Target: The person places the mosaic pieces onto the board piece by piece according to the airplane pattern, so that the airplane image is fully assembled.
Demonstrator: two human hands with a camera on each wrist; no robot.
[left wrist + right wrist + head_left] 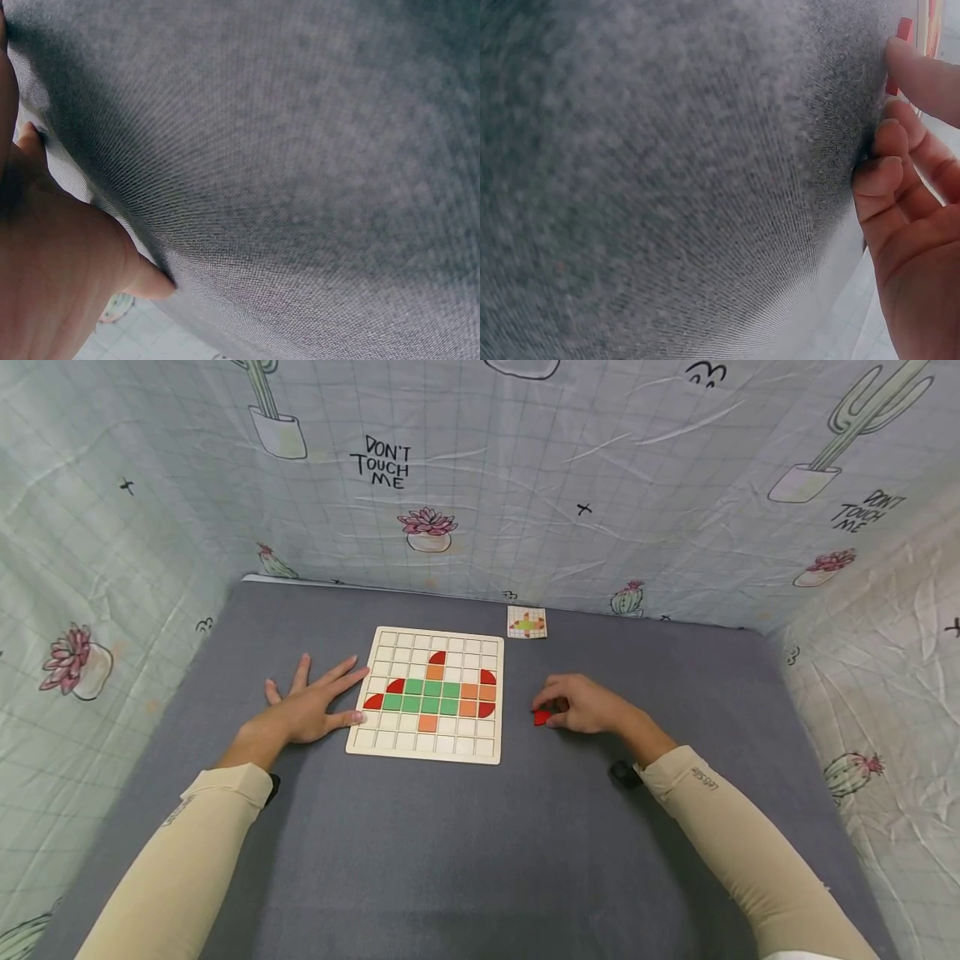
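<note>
In the head view a pale square grid board point(386, 742) lies on the grey cloth. Green square tiles point(431, 687), orange squares point(427, 722) and red rounded-corner tiles point(373, 702) sit in its cells. My left hand point(303, 710) lies palm down with fingers spread, thumb and fingertips touching the board's left edge. To the right of the board, my right hand point(588, 703) pinches a red tile point(542, 717) between thumb and fingers, low over the cloth. The right wrist view shows this red tile point(904, 31) edge-on beside the thumb; its full outline is hidden.
Behind the board's right corner lies a small picture card point(527, 622) with a coloured pattern on a grid. Grey cloth point(450, 860) covers the table. White printed curtains point(510, 468) hang behind and at both sides.
</note>
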